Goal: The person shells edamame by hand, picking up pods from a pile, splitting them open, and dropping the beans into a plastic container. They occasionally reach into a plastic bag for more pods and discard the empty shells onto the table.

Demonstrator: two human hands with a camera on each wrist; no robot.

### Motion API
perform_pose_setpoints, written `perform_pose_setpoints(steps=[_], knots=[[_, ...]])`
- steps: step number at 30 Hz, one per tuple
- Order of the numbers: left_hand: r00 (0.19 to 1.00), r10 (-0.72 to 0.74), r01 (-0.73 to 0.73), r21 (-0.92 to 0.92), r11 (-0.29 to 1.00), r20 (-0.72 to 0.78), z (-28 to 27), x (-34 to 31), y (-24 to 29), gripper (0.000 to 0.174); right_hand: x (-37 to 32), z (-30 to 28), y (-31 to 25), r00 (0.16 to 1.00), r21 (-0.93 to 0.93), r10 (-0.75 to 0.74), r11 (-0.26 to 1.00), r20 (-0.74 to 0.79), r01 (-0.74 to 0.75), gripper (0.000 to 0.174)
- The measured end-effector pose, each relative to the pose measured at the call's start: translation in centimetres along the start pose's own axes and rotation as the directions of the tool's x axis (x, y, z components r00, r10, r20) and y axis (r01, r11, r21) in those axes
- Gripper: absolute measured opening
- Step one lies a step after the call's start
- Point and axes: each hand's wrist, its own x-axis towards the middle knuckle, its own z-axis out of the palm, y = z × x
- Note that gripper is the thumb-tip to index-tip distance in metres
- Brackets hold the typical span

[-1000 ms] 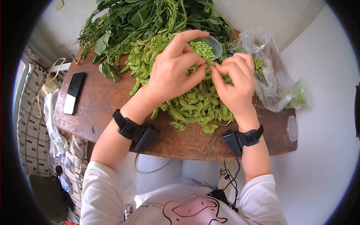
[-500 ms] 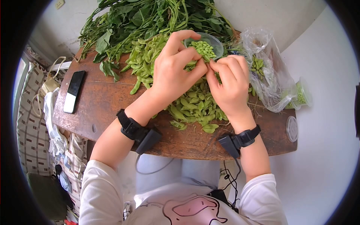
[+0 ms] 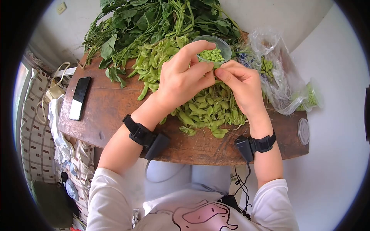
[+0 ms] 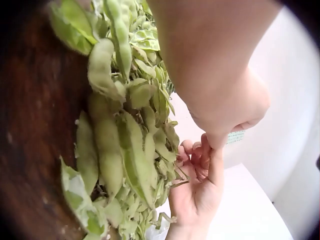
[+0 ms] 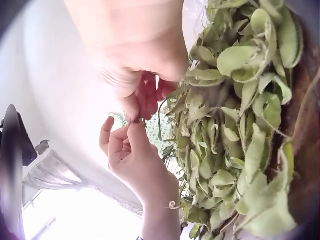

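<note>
In the head view the left hand (image 3: 183,77) and the right hand (image 3: 244,82) meet fingertip to fingertip over a heap of green pods (image 3: 208,111). A bit of green pod (image 3: 217,66) shows between them, pinched by both. Just beyond the fingers, a clear bowl (image 3: 224,43) holds shelled green beans (image 3: 212,55). The right wrist view shows the fingertips of the left hand (image 5: 140,160) and right hand (image 5: 145,65) pressed together; what lies between them is mostly hidden. Pods (image 4: 107,145) fill the left wrist view beside the hands.
Leafy stalks (image 3: 154,19) cover the table's back. On the right are a plastic bag (image 3: 275,77) with pods, a tub of beans (image 3: 311,95) and a clear lid (image 3: 304,131). A phone (image 3: 80,98) lies on the wooden table (image 3: 115,106) at the left.
Both hands remain together at the bowl; the green bit between their fingertips shows differently. The right hand has turned, its thumb now more visible. The whole head view has shifted slightly.
</note>
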Motion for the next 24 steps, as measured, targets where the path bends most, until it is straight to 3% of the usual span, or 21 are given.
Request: perform_pose_setpoints(steps=[2, 8, 12, 16, 20, 24], knots=[[1.0, 0.012, -0.012, 0.006, 1.0, 0.002, -0.11, 0.11, -0.08, 0.024, 0.04, 0.02, -0.01, 0.994, 0.202, 0.086, 0.974, 0.071, -0.099, 0.015], [1.0, 0.008, -0.008, 0.002, 1.0, -0.013, -0.1, 0.14, -0.13, 0.028, 0.03, -0.49, -0.18, 0.98, 0.436, 0.11, 0.883, 0.166, -0.173, 0.015], [0.999, -0.024, 0.024, -0.01, 1.0, -0.028, -0.19, 0.36, -0.06, 0.031, 0.06, -0.7, -0.16, 0.98, 0.463, 0.089, 0.871, 0.18, -0.164, 0.015], [0.998, -0.041, 0.041, -0.004, 0.999, -0.049, -0.08, 0.35, -0.02, 0.03, 0.07, -0.59, -0.05, 0.996, 0.374, 0.044, 0.925, 0.078, -0.07, 0.016], [0.989, -0.13, 0.135, 0.068, 0.989, -0.072, -0.17, 0.44, 0.21, 0.017, 0.15, -0.08, -0.32, 0.996, 0.242, -0.026, 0.969, -0.087, 0.046, 0.017], [0.985, -0.17, 0.17, 0.065, 0.983, -0.007, -0.14, 0.32, 0.17, 0.011, 0.25, -0.13, -0.2, 0.994, 0.306, -0.025, 0.95, -0.111, 0.058, 0.017]])
